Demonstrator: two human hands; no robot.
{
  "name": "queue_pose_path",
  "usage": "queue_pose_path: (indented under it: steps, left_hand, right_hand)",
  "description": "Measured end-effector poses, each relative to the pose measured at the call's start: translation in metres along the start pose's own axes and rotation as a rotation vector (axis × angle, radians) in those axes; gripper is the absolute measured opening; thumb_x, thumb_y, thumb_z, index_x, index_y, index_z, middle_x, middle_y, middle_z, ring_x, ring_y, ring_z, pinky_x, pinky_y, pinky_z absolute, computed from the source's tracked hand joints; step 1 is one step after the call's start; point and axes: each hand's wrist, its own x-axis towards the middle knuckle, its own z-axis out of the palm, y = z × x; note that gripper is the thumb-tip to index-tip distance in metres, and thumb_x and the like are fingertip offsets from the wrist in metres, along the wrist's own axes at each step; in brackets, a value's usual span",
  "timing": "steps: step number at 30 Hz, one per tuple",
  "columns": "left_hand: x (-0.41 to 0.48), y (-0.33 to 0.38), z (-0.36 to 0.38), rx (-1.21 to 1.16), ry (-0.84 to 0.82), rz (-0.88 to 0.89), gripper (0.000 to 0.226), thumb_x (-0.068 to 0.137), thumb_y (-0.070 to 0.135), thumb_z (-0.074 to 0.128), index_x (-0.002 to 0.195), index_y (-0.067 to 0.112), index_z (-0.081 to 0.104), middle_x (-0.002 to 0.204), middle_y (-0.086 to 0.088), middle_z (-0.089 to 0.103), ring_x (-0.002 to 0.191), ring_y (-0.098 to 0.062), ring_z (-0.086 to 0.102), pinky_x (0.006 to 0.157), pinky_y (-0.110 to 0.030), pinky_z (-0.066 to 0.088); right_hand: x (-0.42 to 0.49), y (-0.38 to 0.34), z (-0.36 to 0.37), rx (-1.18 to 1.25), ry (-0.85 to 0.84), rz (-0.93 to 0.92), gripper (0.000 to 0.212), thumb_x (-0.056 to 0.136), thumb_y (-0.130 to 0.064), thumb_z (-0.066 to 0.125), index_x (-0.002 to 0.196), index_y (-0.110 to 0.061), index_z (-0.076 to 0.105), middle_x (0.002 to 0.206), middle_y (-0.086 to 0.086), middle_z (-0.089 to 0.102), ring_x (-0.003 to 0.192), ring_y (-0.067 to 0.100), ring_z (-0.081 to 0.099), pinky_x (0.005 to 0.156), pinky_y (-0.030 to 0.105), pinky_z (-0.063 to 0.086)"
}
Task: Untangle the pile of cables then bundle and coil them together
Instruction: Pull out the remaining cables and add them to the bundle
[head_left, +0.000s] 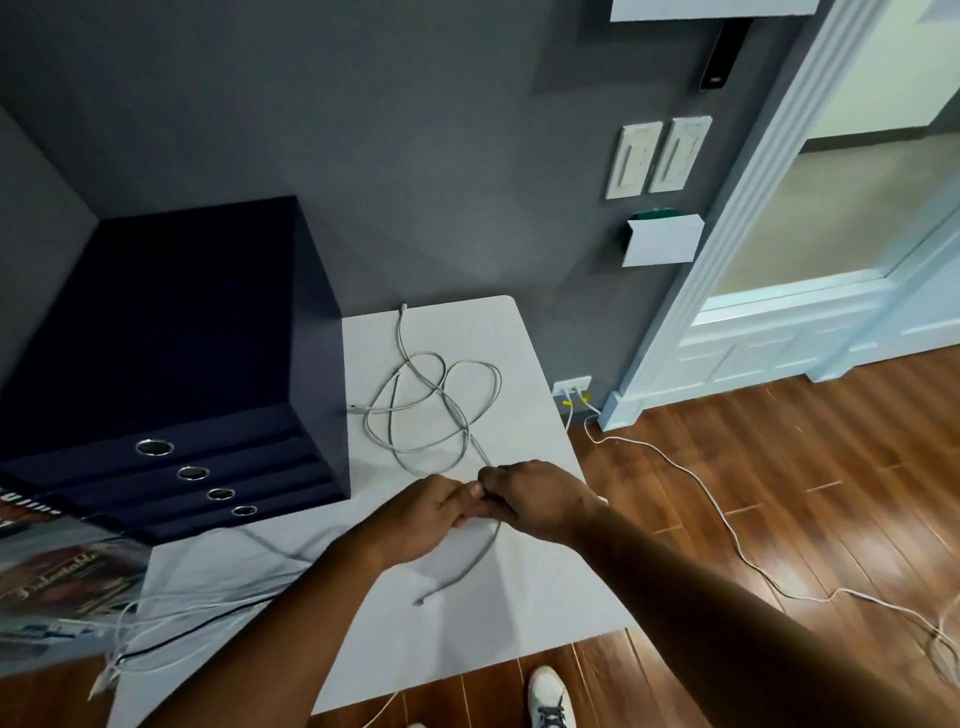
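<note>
Left hand (428, 514) and right hand (537, 499) meet mid-table, fingers of both curled, pinching a strand of the grey cable tangle (462, 426). The loops lie on the white table (545, 597) just beyond the hands.

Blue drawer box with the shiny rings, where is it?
In the head view the dark blue drawer box sits on the left of the white table, against the grey wall, just left of the tangled grey cable.
</note>
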Motion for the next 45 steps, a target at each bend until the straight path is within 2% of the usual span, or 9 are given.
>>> queue_pose_path:
  steps: [10, 13, 17, 23, 26, 29, 37, 40, 45]
  left_hand:
    - [-0.02, -0.025, -0.027, 0.032, 0.106, 0.005, 0.047, 0.103, 0.043, 0.045, 0.065, 0.019, 0.035, 0.058, 0.008, 0.03, 0.055, -0.006, 0.026, 0.055, -0.027, 0.024]
    - [-0.019, -0.023, -0.023, 0.055, 0.076, -0.011, 0.048, 0.103, 0.047, 0.043, 0.067, 0.017, 0.034, 0.061, 0.006, 0.027, 0.057, -0.008, 0.025, 0.055, -0.027, 0.023]
    - [-0.022, -0.02, -0.021, 0.066, 0.067, -0.008, 0.047, 0.103, 0.047, 0.043, 0.068, 0.017, 0.034, 0.062, 0.005, 0.027, 0.057, -0.007, 0.025, 0.052, -0.023, 0.022]
    - [-0.028, -0.02, -0.025, 0.031, 0.058, -0.004, 0.049, 0.101, 0.051, 0.043, 0.067, 0.018, 0.032, 0.062, 0.006, 0.025, 0.057, -0.008, 0.023, 0.052, -0.023, 0.021]
    - [-0.036, -0.026, -0.029, 0.006, 0.05, -0.011, 0.05, 0.1, 0.053, 0.044, 0.066, 0.018, 0.031, 0.063, 0.005, 0.024, 0.058, -0.01, 0.024, 0.053, -0.025, 0.021]
    - [-0.038, -0.026, -0.026, 0.0, 0.029, -0.018, 0.05, 0.099, 0.054, 0.043, 0.066, 0.02, 0.031, 0.063, 0.004, 0.025, 0.058, -0.011, 0.024, 0.055, -0.028, 0.022]
    - [-0.035, -0.021, -0.018, 0.005, -0.021, 0.022, 0.06, 0.097, 0.065, 0.041, 0.068, 0.014, 0.03, 0.066, 0.0, 0.025, 0.06, -0.014, 0.025, 0.059, -0.034, 0.024]
    - [-0.035, -0.024, -0.013, 0.014, -0.033, 0.023, 0.063, 0.093, 0.071, 0.039, 0.068, 0.014, 0.029, 0.066, 0.0, 0.025, 0.06, -0.014, 0.026, 0.06, -0.034, 0.025]
    - [-0.03, -0.023, -0.001, 0.015, -0.044, 0.024, 0.055, 0.1, 0.057, 0.042, 0.068, 0.016, 0.028, 0.065, 0.002, 0.025, 0.06, -0.015, 0.026, 0.06, -0.034, 0.025]
  right_hand:
    - [-0.019, 0.046, 0.006, 0.009, 0.003, 0.197, 0.063, 0.085, -0.077, 0.025, 0.09, -0.02, 0.051, 0.088, 0.007, 0.067, 0.088, 0.032, 0.062, 0.062, 0.033, 0.034]
    - [-0.023, 0.054, 0.007, 0.007, 0.006, 0.287, 0.078, 0.073, -0.089, 0.018, 0.08, -0.018, 0.051, 0.068, 0.002, 0.057, 0.076, 0.03, 0.058, 0.059, 0.031, 0.029]
    - [-0.024, 0.069, 0.013, -0.057, 0.015, 0.423, 0.049, 0.086, -0.066, 0.055, 0.073, -0.02, 0.047, 0.062, -0.003, 0.048, 0.076, 0.026, 0.059, 0.058, 0.029, 0.03]
    - [-0.025, 0.09, 0.032, 0.006, 0.152, 0.64, 0.038, 0.098, -0.047, 0.05, 0.086, -0.014, 0.063, 0.085, 0.011, 0.07, 0.086, 0.039, 0.064, 0.07, 0.039, 0.051]
    - [-0.036, 0.103, 0.035, 0.099, 0.195, 0.683, 0.027, 0.097, -0.037, 0.055, 0.099, -0.015, 0.071, 0.091, 0.013, 0.072, 0.089, 0.042, 0.064, 0.074, 0.044, 0.051]
    - [-0.038, 0.101, 0.042, 0.16, 0.313, 0.721, 0.035, 0.099, -0.042, 0.052, 0.09, -0.012, 0.069, 0.083, 0.016, 0.07, 0.085, 0.043, 0.061, 0.07, 0.045, 0.048]
    - [-0.032, 0.089, 0.062, 0.406, 0.466, 0.899, 0.034, 0.1, -0.047, 0.045, 0.094, -0.014, 0.052, 0.088, 0.015, 0.062, 0.089, 0.04, 0.058, 0.078, 0.045, 0.047]
    - [-0.035, 0.088, 0.07, 0.541, 0.461, 0.944, 0.035, 0.101, -0.044, 0.046, 0.095, -0.012, 0.059, 0.091, 0.009, 0.063, 0.09, 0.028, 0.058, 0.077, 0.031, 0.04]
    - [-0.05, 0.105, 0.09, 0.662, 0.419, 0.975, 0.041, 0.099, -0.044, 0.05, 0.077, -0.014, 0.065, 0.077, -0.001, 0.068, 0.077, 0.018, 0.062, 0.071, 0.029, 0.042]
